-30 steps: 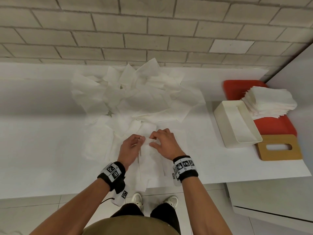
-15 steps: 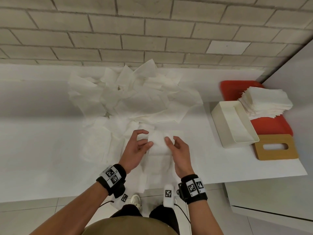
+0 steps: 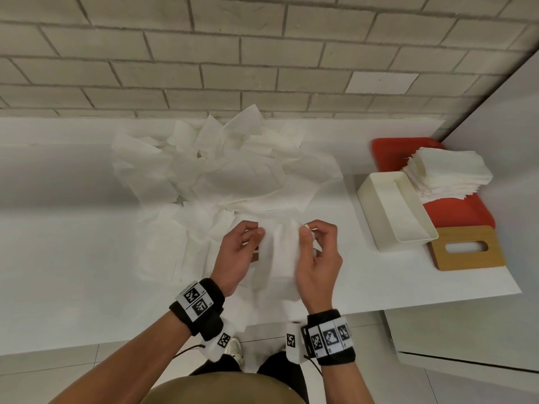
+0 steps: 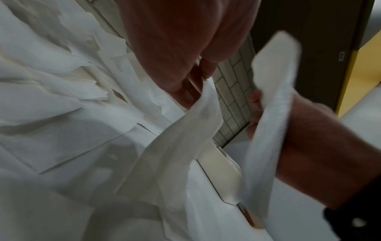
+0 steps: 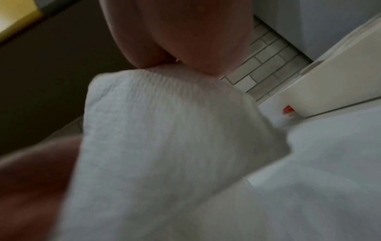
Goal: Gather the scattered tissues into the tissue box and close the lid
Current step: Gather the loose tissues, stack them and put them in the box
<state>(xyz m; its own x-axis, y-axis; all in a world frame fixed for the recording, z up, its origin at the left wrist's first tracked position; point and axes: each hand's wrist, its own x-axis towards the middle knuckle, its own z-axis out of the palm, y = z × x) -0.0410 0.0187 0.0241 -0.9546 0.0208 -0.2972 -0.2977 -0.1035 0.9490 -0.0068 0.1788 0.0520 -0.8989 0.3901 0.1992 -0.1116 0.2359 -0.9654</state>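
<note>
Since a second ago both hands have lifted: left hand (image 3: 237,252) and right hand (image 3: 319,255) each pinch one tissue (image 3: 281,252) above the loose pile (image 3: 221,176). Tissue box (image 3: 393,211) sits empty at right, lid (image 3: 466,247) off; most gathering remains.

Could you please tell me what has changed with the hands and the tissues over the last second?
Both hands have lifted a white tissue off the white table; left hand and right hand now pinch its top corners. The scattered pile, cream box, wooden lid and stacked tissues stayed put.
</note>
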